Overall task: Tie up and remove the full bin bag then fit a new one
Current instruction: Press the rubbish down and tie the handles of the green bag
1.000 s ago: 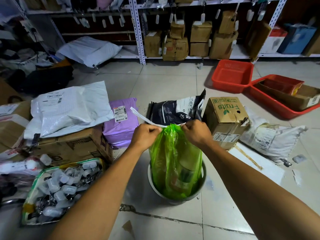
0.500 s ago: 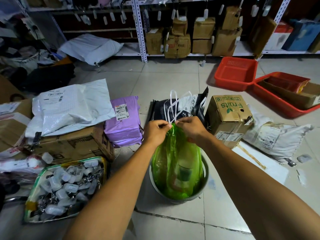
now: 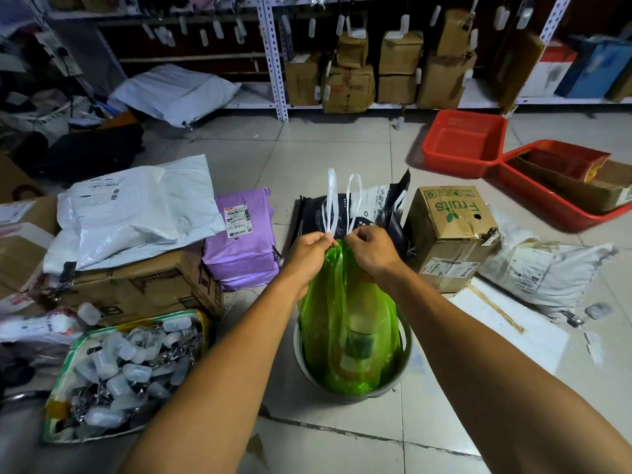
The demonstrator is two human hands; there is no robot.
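Observation:
A full green bin bag (image 3: pixel 345 323) stands in a small grey bin (image 3: pixel 405 362) on the tiled floor, with a bottle showing through the plastic. Its neck is gathered tight at the top. My left hand (image 3: pixel 307 249) and my right hand (image 3: pixel 371 248) pinch the neck side by side, each closed on one white drawstring loop (image 3: pixel 331 203). Both loops stand up above my knuckles. No fresh bag is in view.
A "Fruits" cardboard box (image 3: pixel 451 234) sits right of the bin, a dark pouch (image 3: pixel 372 206) behind it, a purple parcel (image 3: pixel 242 237) and stacked boxes left. A tray of small plastic cases (image 3: pixel 126 374) lies at lower left. Red baskets (image 3: pixel 465 142) and shelving stand beyond.
A second ago my hands were apart, pulling the white drawstring taut sideways. They have come together at the bag's neck, and the drawstring now stands up in two loops.

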